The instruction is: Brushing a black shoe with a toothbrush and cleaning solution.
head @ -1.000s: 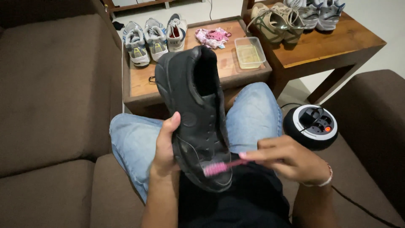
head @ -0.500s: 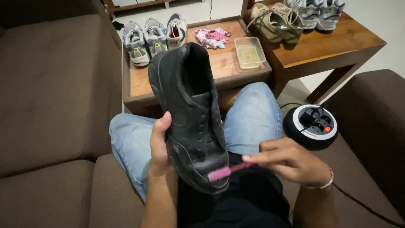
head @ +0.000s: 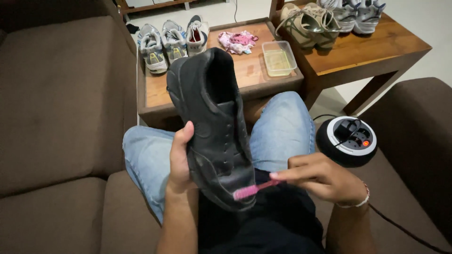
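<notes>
The left hand (head: 181, 157) grips a black leather shoe (head: 213, 124) from its sole side, thumb up along the near edge and the rest of the fingers hidden behind it, closed around the shoe — the toe points down toward the person's lap, the heel opening tilts up and away. The right hand (head: 325, 178) pinches the handle of a pink toothbrush (head: 252, 189) between thumb and forefinger, fingers closed on it; the bristled head reaches left from those fingers and lies against the toe of the shoe, just below the left thumb. Both hands hover over blue-jeaned knees (head: 282, 131) on a brown sofa (head: 56, 108). Beyond the shoe, well past the left fingers, a low wooden worktop (head: 160, 91) carries three grey-and-white sneakers (head: 172, 40), a crumpled pink cloth (head: 238, 41) and a clear plastic tub (head: 279, 58) of yellowish liquid. A second, higher worktop (head: 376, 49) further right carries beige shoes (head: 308, 19) and another grey pair (head: 358, 11). Just beyond the right fingers sits a round black-and-white cable reel (head: 347, 140) with a small red light — its cord trails off past the right wrist, which wears a thin bracelet (head: 360, 202).
</notes>
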